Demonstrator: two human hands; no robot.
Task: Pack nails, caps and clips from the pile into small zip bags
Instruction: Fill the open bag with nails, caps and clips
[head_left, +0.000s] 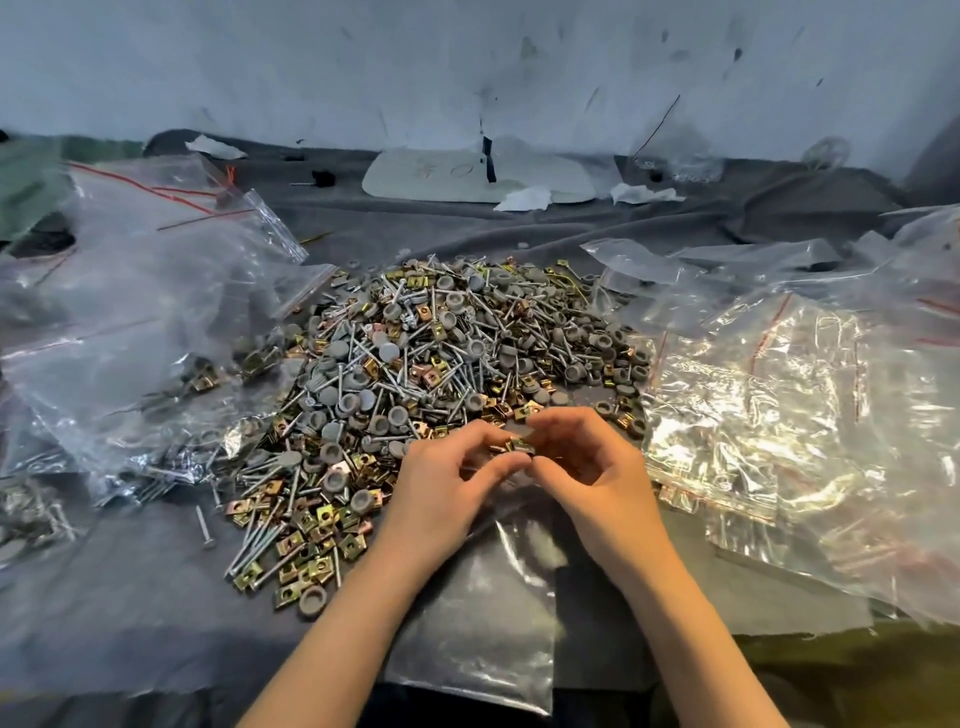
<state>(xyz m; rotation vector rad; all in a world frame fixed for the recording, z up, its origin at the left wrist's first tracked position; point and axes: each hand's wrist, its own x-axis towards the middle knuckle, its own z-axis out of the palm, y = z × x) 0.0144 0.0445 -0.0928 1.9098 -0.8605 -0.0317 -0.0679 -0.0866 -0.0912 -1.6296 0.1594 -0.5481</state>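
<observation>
The person's left hand (447, 483) and right hand (587, 467) met at the near edge of the pile (441, 353), fingers curled and fingertips pinched together on some brass clips (519, 444) held between them. Nails, grey caps and more of the brass pieces were heaped on the cloth-covered counter (130, 623). A clear zip bag (483, 613) lay flat under the hands and forearms. Empty small bags (753, 405) were stacked to the right, and large plastic bags (145, 312) slumped on the left.
</observation>
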